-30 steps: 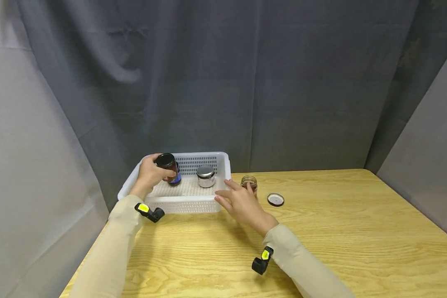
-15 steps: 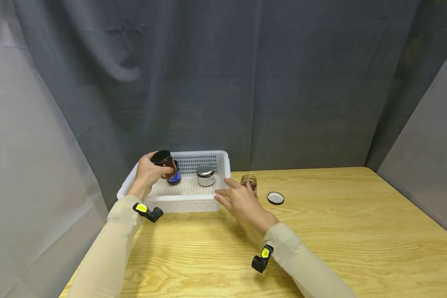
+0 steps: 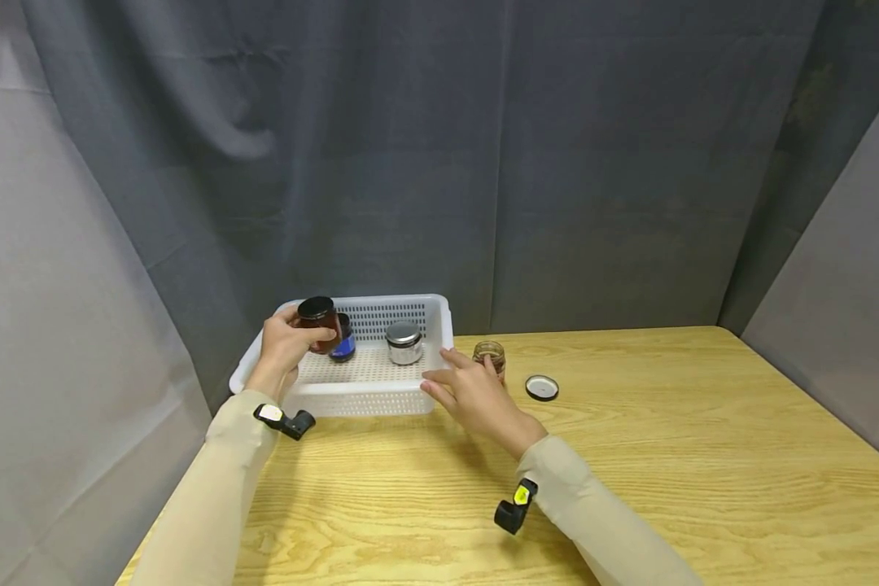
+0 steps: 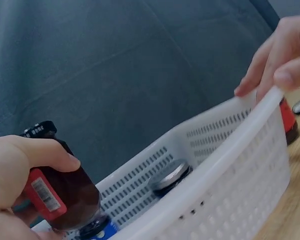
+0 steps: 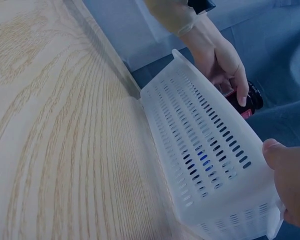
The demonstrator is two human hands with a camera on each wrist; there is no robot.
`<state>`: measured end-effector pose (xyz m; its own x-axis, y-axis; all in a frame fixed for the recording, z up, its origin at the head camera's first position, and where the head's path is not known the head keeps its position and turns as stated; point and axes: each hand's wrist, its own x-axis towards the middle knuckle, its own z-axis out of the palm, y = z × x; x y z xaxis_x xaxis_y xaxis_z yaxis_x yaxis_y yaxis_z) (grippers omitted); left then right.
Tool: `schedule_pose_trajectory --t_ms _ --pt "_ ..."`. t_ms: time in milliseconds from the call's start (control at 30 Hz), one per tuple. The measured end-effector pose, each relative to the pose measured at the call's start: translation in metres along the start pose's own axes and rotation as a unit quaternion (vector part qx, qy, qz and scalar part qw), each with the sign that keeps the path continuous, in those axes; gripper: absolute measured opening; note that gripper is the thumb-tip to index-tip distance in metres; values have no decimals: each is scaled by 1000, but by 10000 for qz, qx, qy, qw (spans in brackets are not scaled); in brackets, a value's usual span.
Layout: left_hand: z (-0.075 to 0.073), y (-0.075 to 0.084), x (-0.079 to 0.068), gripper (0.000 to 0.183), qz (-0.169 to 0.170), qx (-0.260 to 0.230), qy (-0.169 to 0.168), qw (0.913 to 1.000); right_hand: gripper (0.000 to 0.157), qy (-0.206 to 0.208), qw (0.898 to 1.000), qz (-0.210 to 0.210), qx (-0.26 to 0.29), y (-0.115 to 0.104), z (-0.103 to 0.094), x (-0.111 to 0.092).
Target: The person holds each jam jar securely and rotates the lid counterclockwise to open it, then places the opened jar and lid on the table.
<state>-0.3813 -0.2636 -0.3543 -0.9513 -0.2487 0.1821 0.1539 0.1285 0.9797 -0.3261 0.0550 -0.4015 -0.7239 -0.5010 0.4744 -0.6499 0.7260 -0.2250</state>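
My left hand [image 3: 280,346] grips a dark reddish-brown glass jar [image 3: 318,324] with a black lid, thumb on its near side. In the left wrist view, a red label with a barcode shows on this jar [image 4: 72,192]. It is tilted over the left part of a white plastic basket [image 3: 359,389]. Just right of it, a dark jar with a blue label [image 3: 344,340] stands inside the basket; further right is a jar with a silver lid [image 3: 404,342]. My right hand [image 3: 483,400] holds the basket's front right corner, thumb and fingers on the rim.
An uncovered glass jar [image 3: 490,355] stands right of the basket, partly behind my right fingers. Beside it a lid [image 3: 542,388] lies with its pale inside up. Everything rests on a wooden table [image 3: 652,439], with dark curtains [image 3: 593,179] behind it.
My left hand has moved slightly left with the dark red jar, uncovering more of the blue-labelled jar. The right hand has stayed at the basket's corner.
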Motion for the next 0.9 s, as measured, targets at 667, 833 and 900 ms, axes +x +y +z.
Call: schedule_pose_trajectory --t_ms 667,833,900 --pt "20 15 -22 55 80 -29 -865 9962 37 3 10000 1 63 -1 2 1" --pt "20 14 -27 61 121 -213 -1060 9941 37 -72 9999 47 60 -2 4 2" --pt "20 14 -31 62 100 -296 -1125 9932 38 -98 9999 71 43 -2 5 2"
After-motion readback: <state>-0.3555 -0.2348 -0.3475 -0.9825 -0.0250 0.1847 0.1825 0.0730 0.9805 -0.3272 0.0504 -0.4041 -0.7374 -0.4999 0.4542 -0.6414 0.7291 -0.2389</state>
